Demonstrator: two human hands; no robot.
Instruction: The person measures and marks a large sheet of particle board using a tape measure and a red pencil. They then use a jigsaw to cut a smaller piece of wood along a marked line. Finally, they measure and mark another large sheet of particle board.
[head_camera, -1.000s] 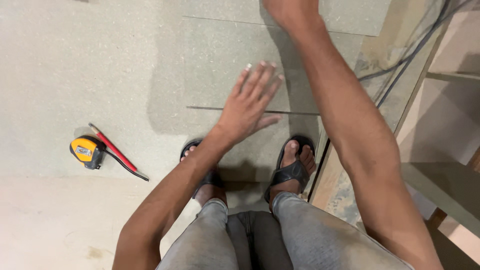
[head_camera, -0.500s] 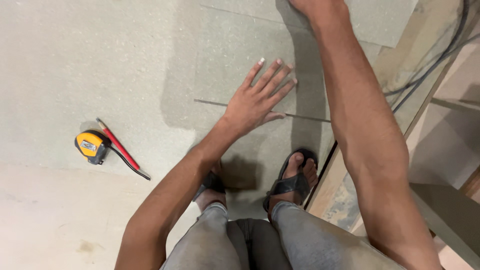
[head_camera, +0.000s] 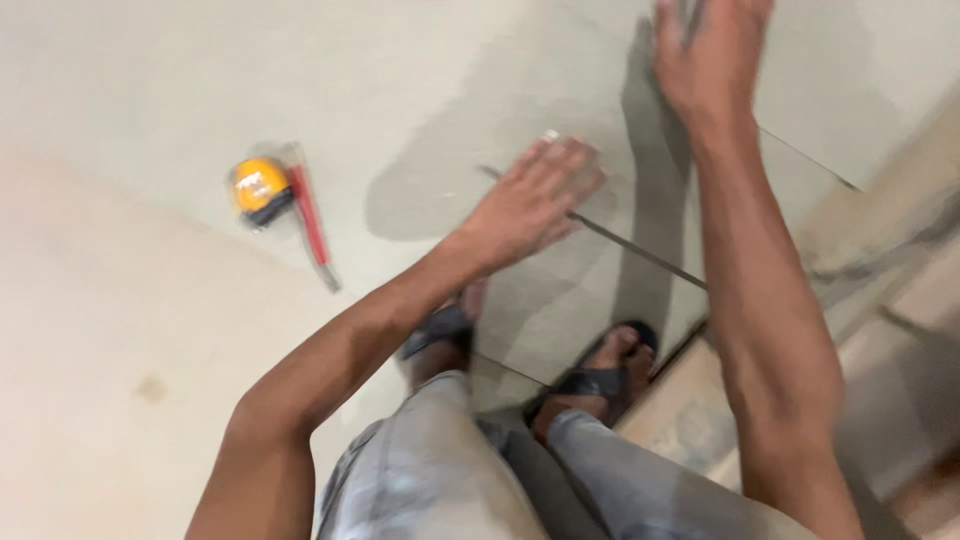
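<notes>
I crouch over a pale grey sheet (head_camera: 560, 310) lying on the floor. My left hand (head_camera: 535, 200) rests flat on the sheet with its fingers spread, next to a thin dark line (head_camera: 620, 243) across the sheet. My right hand (head_camera: 705, 55) is stretched out to the sheet's far end, palm down with fingers apart. Neither hand holds anything. The picture is blurred by motion.
A yellow tape measure (head_camera: 258, 188) and a red-handled tool (head_camera: 312, 228) lie on the floor to the left. My feet in dark sandals (head_camera: 600, 380) stand at the sheet's near edge. Wooden boards (head_camera: 900, 300) lie along the right side.
The view has swung, so everything now sits tilted in the picture. My right hand has come fully into view at the top. My left hand stays flat near the dark line.
</notes>
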